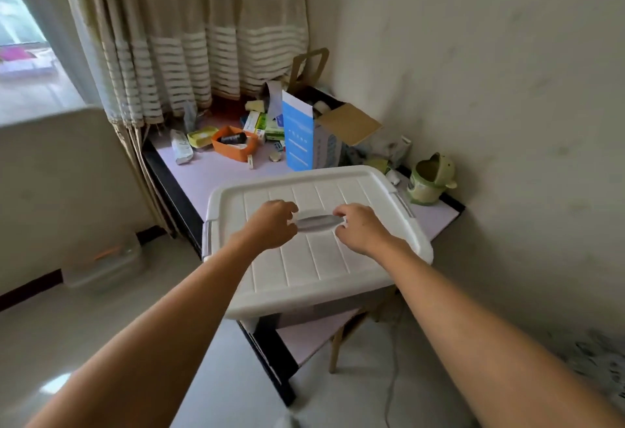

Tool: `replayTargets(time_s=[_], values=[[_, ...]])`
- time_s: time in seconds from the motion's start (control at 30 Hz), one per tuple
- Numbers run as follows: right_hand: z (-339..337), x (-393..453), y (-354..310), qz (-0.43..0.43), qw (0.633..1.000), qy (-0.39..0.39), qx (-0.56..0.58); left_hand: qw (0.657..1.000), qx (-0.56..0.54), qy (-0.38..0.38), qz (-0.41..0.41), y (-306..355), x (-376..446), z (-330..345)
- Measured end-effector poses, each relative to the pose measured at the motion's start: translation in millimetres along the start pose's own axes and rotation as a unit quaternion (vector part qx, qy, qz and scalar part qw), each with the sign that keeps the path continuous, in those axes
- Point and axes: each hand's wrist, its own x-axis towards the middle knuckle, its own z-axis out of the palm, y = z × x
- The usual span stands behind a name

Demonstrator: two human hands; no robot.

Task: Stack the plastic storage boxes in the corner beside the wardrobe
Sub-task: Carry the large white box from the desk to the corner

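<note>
A large white plastic storage box with a ribbed lid (318, 268) sits on the near end of a lilac-topped table (216, 173) and overhangs its front edge. A flat grey handle (316, 223) lies in the middle of the lid. My left hand (272, 224) is over the handle's left end with fingers half curled. My right hand (360, 228) is at the handle's right end, thumb and forefinger touching it. Neither hand holds anything. A second, clear storage box (105, 261) stands on the floor by the left wall, blurred.
Clutter fills the table's far half: an orange tray (233, 146), a blue and white carton (299, 133), and a green pot (429, 179) by the right wall. Curtains (189, 38) hang behind. A wooden stool leg (336, 349) and a cable show under the table.
</note>
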Motion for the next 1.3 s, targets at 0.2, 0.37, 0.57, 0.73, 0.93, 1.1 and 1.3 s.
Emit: replayTargets(time_s=[0.2,0.37,0.57,0.73,0.93,1.1,1.3], values=[[26.3,56.7,19.3,-0.037,0.991,-0.086,-0.098,0.992,0.1,-0.072,0.0,-15.7,45.0,30.4],[31.1,81.8,24.1,-0.076,0.975,-0.119,-0.173,0.988,0.132,-0.072,-0.042,-19.5,54.6,40.9],[33.0,87.4,16.6,-0.141,0.965,-0.121,-0.185,0.973,0.2,-0.054,-0.099,-7.5,40.3,38.2],[39.6,78.5,-27.2,-0.235,0.952,-0.111,-0.163,0.969,0.181,0.022,-0.165,-16.8,-9.8,16.2],[61.2,28.2,-131.5,-0.362,0.914,-0.12,-0.138,0.939,0.171,0.095,-0.284,-33.6,-124.5,-35.3],[92.1,-54.0,-226.4,-0.456,0.869,-0.149,-0.118,0.899,0.174,0.14,-0.378,-47.0,-260.2,-73.8],[148.8,-199.9,-342.1,-0.571,0.795,-0.167,-0.114,0.824,0.189,0.197,-0.496,-57.9,-458.9,-91.6]])
